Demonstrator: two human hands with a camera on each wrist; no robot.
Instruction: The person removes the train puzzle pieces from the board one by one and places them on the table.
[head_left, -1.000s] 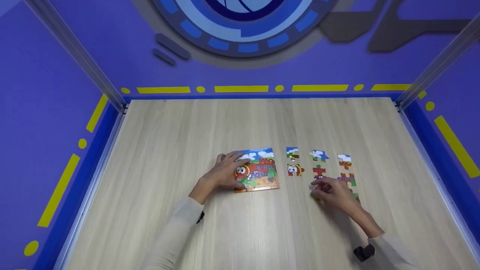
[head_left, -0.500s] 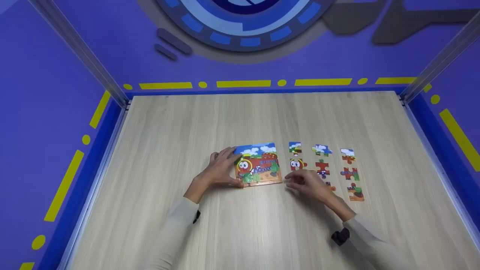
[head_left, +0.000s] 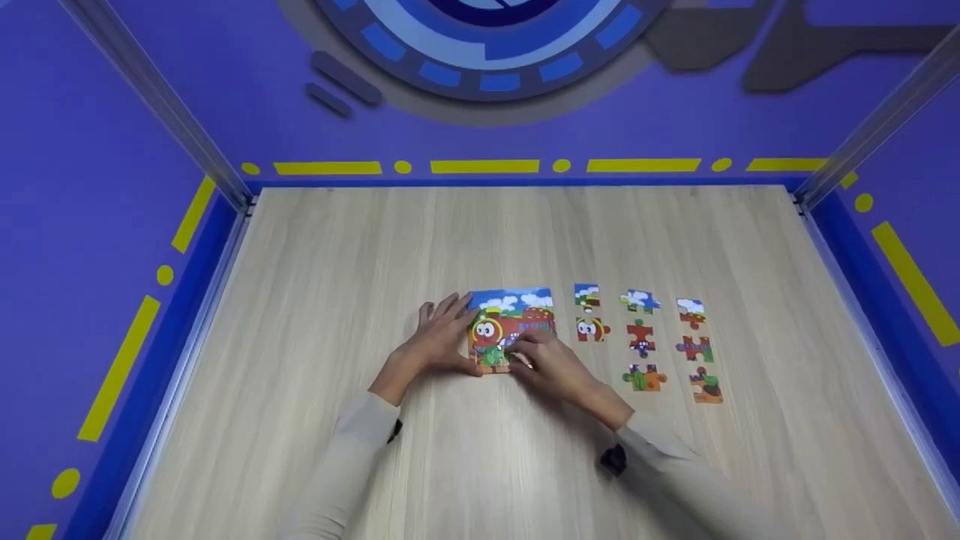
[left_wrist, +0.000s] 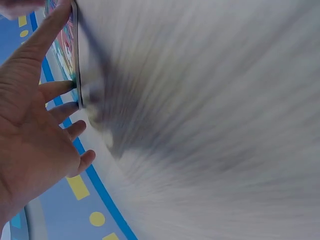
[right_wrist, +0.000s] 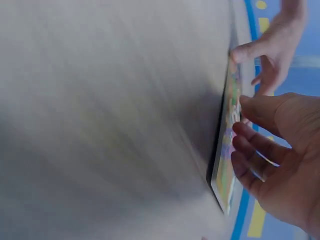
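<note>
A square puzzle board (head_left: 536, 292) with a bright cartoon train picture lies on the table. At its left side is my left hand (head_left: 435, 341), with the thumb at the front left corner and the fingertips along the left edge. In the left wrist view those fingers are spread and nearly straight. My right hand (head_left: 555, 367) is over the board's front right part, covering some of the picture. Seen from the right wrist, its thumb and slightly bent fingers (right_wrist: 250, 145) are apart, tips right at the board's face. Nothing clearly shows between them.
Right of the board, loose puzzle pieces lie spaced in columns: an eye piece (head_left: 590, 329) in the nearest, a cactus piece (head_left: 645, 378) in the middle one, a red train piece (head_left: 695, 349) in the farthest. Blue walls (head_left: 397, 135) border the wooden table (head_left: 375, 247).
My right hand has moved left from the middle column of pieces onto the board, uncovering the front pieces of the middle and right columns. The left hand stays at the board's left edge.
</note>
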